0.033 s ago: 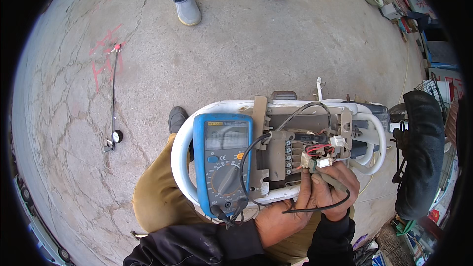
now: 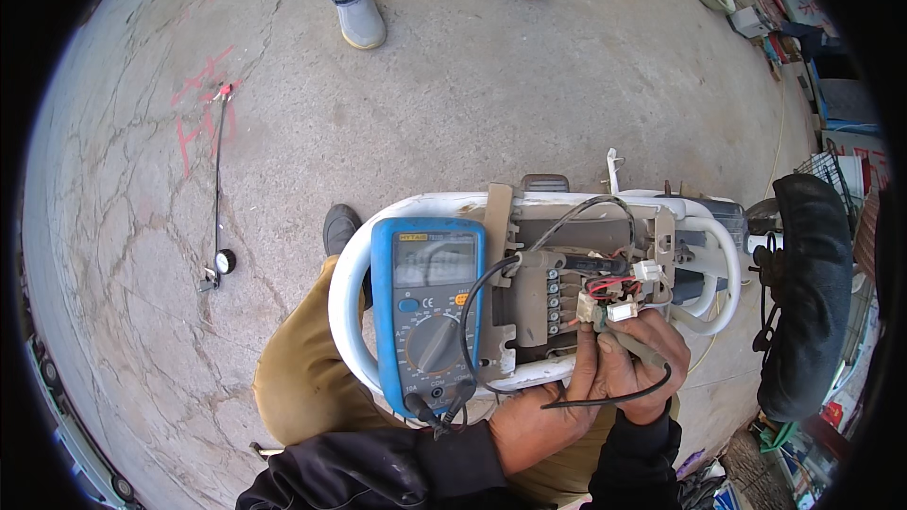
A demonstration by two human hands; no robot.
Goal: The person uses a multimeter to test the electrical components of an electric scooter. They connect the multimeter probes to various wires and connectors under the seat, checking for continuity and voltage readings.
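A blue-framed digital multimeter (image 2: 427, 307) lies on the white tubular frame (image 2: 351, 264) of an opened scooter-like vehicle, its leads plugged in at the bottom. My right hand (image 2: 647, 373) is closed on a grey-black test probe (image 2: 640, 349), whose cable loops down across my hands. Its tip is hidden among wires and fingers. My left hand (image 2: 548, 420) has its fingers pressed together at the lower side of a white wire connector (image 2: 588, 309). Close by are a second white connector (image 2: 622, 311), a third one (image 2: 646, 271) and red wires (image 2: 609, 283).
A screw terminal block (image 2: 554, 302) sits inside the frame, left of the connectors. A black padded seat (image 2: 803, 297) stands at the right. On the concrete floor lies a hose with a round gauge (image 2: 225, 262). Another person's shoes (image 2: 361, 23) are at the top.
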